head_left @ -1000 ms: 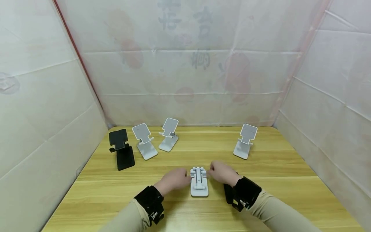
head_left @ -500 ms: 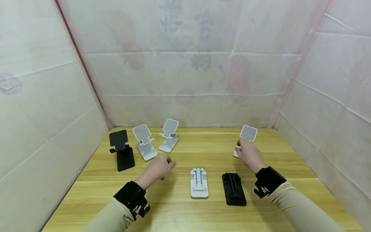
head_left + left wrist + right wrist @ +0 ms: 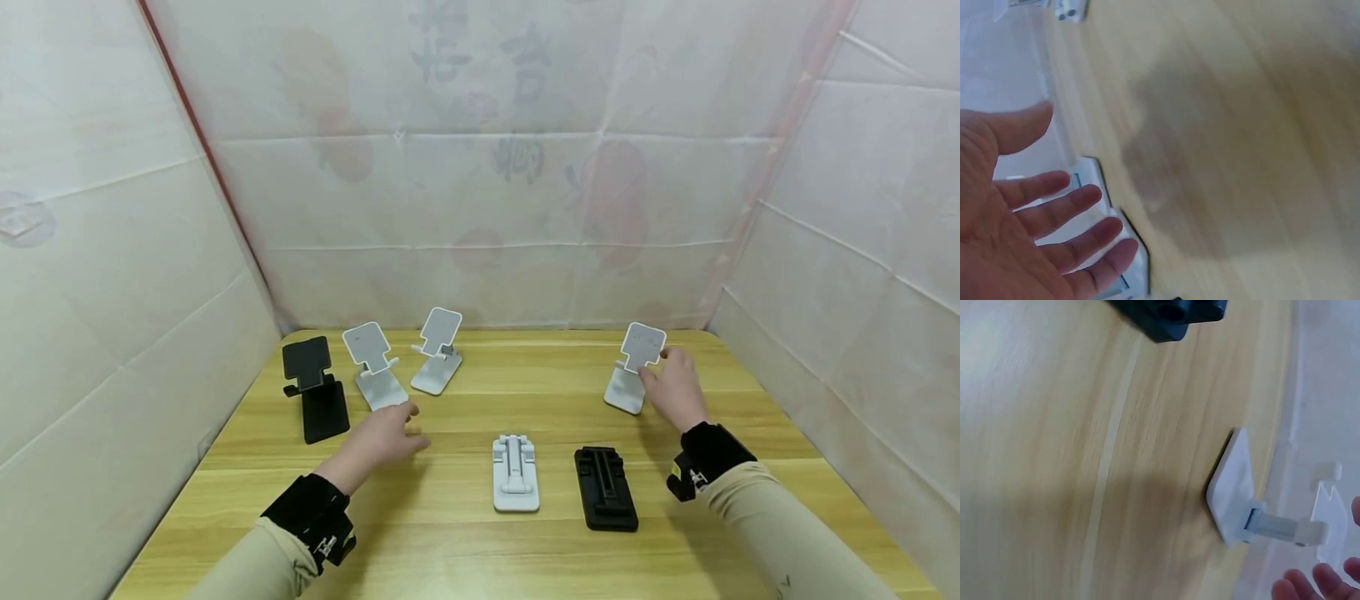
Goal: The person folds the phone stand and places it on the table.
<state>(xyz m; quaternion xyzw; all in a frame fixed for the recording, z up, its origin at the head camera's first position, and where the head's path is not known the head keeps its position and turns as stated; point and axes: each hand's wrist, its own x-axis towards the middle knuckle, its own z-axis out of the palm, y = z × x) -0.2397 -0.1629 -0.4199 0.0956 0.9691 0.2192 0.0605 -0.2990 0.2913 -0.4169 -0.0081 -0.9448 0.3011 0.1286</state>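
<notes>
My right hand [image 3: 677, 390] is beside a raised white phone stand [image 3: 624, 388] at the back right. In the right wrist view its fingers [image 3: 1329, 582] are spread near the stand's upper plate, with no grip on it; whether they touch it I cannot tell. My left hand [image 3: 378, 439] hovers over the table just in front of another raised white phone stand [image 3: 381, 387]. Its fingers [image 3: 1079, 206] are extended and hold nothing. Between the hands lie a folded white phone stand [image 3: 516, 492] and a folded black phone stand [image 3: 609, 508].
Farther left stand a raised black phone stand [image 3: 325, 412] and, behind, one more raised white phone stand [image 3: 437, 373]. Pale sheets [image 3: 480, 200] enclose the wooden table [image 3: 480, 567] at the back and both sides.
Both hands have left the folded white stand. The right went out to the back-right stand, then to its right side; the left moved left and its fingers opened. The folded black stand came into full view.
</notes>
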